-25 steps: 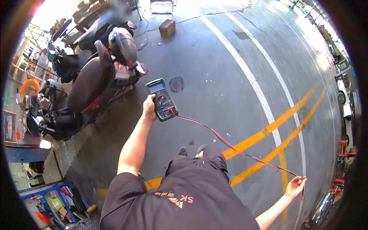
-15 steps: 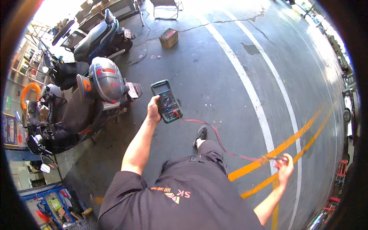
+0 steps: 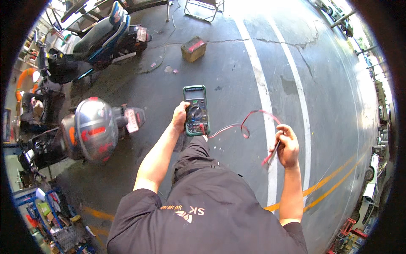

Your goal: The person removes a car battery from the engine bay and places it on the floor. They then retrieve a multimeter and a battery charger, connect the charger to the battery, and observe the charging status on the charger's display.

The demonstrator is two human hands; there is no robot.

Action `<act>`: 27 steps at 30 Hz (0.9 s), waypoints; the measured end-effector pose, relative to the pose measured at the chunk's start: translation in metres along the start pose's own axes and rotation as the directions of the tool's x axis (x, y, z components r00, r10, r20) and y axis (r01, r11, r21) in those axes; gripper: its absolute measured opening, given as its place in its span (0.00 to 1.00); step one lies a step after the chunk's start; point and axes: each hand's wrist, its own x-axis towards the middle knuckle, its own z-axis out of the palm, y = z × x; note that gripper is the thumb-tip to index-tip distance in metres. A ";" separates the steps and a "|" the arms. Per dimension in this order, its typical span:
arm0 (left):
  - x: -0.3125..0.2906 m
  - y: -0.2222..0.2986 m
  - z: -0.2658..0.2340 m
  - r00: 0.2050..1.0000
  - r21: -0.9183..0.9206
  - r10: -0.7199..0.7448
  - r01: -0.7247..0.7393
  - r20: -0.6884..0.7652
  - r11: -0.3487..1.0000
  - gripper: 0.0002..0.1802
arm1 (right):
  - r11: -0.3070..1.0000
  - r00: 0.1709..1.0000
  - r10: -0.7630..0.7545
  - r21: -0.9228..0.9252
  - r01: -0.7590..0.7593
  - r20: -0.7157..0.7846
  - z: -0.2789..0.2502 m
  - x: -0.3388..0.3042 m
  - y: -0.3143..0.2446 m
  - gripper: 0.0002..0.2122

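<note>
In my left hand (image 3: 180, 116) is a dark multimeter (image 3: 196, 111) with a green rim, gripped at its left side, the thumb on its front. A red and black pair of test leads (image 3: 249, 113) runs from the meter's lower end, makes a small loop and reaches my right hand (image 3: 288, 146). That hand is closed round the leads. The probe ends (image 3: 267, 161), with red showing, hang below its fingers, slightly blurred.
A boxy battery-like block (image 3: 193, 49) stands on the floor ahead. To the left are parked scooters (image 3: 101, 38), one carrying a grey helmet (image 3: 98, 129). A folding chair (image 3: 204, 9) is at the far end, a blue tool rack (image 3: 46, 211) at lower left.
My right hand has risen and come inward with the leads, and the probe ends now show below it. The multimeter is turned more upright. My view has shifted toward the floor block.
</note>
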 end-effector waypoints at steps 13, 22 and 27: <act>0.297 0.119 0.051 0.985 0.276 -0.058 0.102 -0.162 0.956 0.18 | 0.480 0.996 -0.073 -0.877 -0.014 -0.056 0.016 0.290 -0.114 0.21; 0.494 0.156 -0.017 0.919 0.279 0.001 0.119 -0.393 0.953 0.26 | -0.107 0.556 -0.790 -0.952 0.288 0.258 -0.060 0.600 -0.174 0.19; 0.589 0.176 -0.057 0.839 0.199 -0.017 0.149 -0.544 0.969 0.25 | 0.901 0.894 -0.285 -0.415 0.127 -0.345 -0.103 0.803 -0.174 0.27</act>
